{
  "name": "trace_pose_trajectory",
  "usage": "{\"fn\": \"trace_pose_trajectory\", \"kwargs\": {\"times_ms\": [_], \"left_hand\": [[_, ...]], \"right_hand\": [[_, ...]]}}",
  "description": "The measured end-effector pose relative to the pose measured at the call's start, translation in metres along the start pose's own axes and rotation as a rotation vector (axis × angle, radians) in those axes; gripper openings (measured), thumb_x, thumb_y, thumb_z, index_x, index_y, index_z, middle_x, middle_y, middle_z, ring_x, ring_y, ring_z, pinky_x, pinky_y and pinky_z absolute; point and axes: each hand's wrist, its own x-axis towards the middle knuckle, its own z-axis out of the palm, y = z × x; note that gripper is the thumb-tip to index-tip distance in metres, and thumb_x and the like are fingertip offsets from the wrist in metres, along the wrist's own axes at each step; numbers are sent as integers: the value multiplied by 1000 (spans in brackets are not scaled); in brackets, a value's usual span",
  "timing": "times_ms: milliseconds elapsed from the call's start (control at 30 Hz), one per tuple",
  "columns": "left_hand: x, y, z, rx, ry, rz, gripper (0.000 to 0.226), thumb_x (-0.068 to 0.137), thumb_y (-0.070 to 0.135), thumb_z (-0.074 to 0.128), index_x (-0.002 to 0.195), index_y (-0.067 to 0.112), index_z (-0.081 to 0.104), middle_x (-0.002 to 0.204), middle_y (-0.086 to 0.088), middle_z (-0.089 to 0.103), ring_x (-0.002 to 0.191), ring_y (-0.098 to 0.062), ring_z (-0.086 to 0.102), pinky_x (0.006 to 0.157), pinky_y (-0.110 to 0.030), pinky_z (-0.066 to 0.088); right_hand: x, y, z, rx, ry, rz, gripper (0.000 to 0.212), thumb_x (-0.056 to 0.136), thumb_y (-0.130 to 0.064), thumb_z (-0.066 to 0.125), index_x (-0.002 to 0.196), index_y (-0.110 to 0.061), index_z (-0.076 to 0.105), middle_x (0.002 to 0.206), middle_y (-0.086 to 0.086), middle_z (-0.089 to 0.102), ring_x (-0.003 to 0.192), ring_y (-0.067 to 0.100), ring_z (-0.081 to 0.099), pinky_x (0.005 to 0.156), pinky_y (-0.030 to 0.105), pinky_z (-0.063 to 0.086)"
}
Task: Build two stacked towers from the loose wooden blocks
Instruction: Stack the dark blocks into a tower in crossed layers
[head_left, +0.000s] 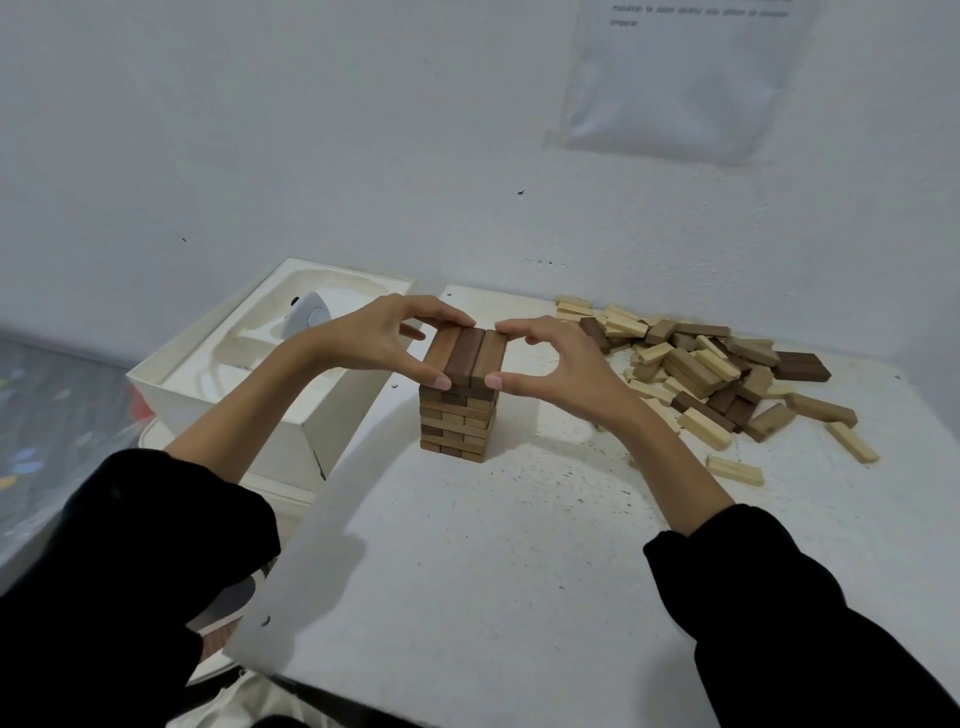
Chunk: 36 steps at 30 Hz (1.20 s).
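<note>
The tower (457, 415) is standing upright, with three brown blocks lying side by side as its top layer (466, 356). Loose blocks (711, 374), light and dark, are lying heaped right of the tower.

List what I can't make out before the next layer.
Head view: far faces of the tower, hidden by itself and by fingers of the left hand and right hand pinching its top layer.
Part of the pile of loose blocks, behind the right hand.
Print on the wall sheet: too small, cut by the top edge.
The grey object in the white box, partly behind the left wrist.
</note>
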Motion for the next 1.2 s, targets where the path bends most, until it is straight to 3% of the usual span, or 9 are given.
{"fn": "trace_pose_trajectory", "kwargs": {"times_ms": [233, 400, 533, 700, 900, 1000, 1067, 1133, 1200], "left_hand": [[-1, 1, -1, 6, -15, -13, 79, 54, 57, 76, 127, 36, 55, 125, 19, 55, 120, 1, 48, 106, -35, 41], [-4, 8, -9, -8, 5, -4, 90, 48, 73, 75, 129, 44, 48, 128, 19, 54, 120, 2, 48, 102, -30, 40], [0, 34, -9, -17, 35, 46, 59, 66, 63, 61, 121, 45, 52, 123, 17, 59, 117, 2, 51, 99, -26, 42], [17, 75, 4, 40, -5, 134, 50, 78, 53, 60, 123, 33, 58, 118, 16, 62, 115, 1, 52, 97, -23, 42], [44, 108, 41, 114, 23, 214, 35, 85, 34, 66, 119, 24, 62, 112, 13, 62, 106, 1, 55, 95, -25, 48], [50, 117, 76, 88, 36, 236, 31, 88, 27, 67, 117, 17, 64, 108, 9, 62, 103, -4, 57, 91, -26, 48], [54, 119, 105, 94, 16, 229, 29, 88, 24, 66, 116, 15, 64, 109, 5, 62, 101, -9, 57, 88, -27, 47], [59, 116, 133, 108, -20, 217, 28, 89, 22, 66, 116, 14, 64, 110, 1, 62, 100, -11, 57, 87, -28, 47], [66, 109, 158, 103, -43, 194, 27, 88, 20, 66, 114, 12, 65, 111, -4, 62, 98, -12, 57, 85, -27, 47]], "right_hand": [[0, 0, 1, -5, 21, -5, 60, 70, -46, 76, 125, -31, 55, 123, -10, 54, 113, 9, 45, 96, 35, 39], [-7, 0, -8, 24, 52, -13, 58, 72, -48, 71, 126, -33, 54, 121, -15, 52, 110, 4, 45, 88, 24, 33], [-20, 5, -25, 49, 101, -16, 51, 77, -44, 69, 124, -31, 57, 123, -13, 56, 113, 7, 48, 94, 30, 36], [-40, 21, -50, 81, 184, 0, 39, 82, -33, 69, 120, -27, 61, 118, -12, 59, 113, 11, 51, 97, 32, 39], [-74, 47, -82, 76, 269, 42, 27, 86, -21, 66, 112, -25, 65, 107, -17, 62, 104, 0, 54, 89, 22, 39], [-95, 65, -89, 88, 276, 67, 24, 86, -17, 66, 110, -20, 67, 111, -8, 64, 103, -7, 53, 84, 16, 41], [-109, 77, -89, 114, 273, 108, 23, 86, -15, 66, 108, -20, 68, 117, -6, 62, 113, 4, 52, 88, 15, 43], [-119, 89, -85, 79, 289, 139, 22, 85, -15, 66, 106, -24, 68, 113, -6, 64, 111, 14, 54, 91, 23, 43], [-127, 100, -80, 45, 294, 174, 23, 85, -15, 67, 106, -23, 68, 111, -5, 64, 107, 14, 51, 85, 11, 37]]}}
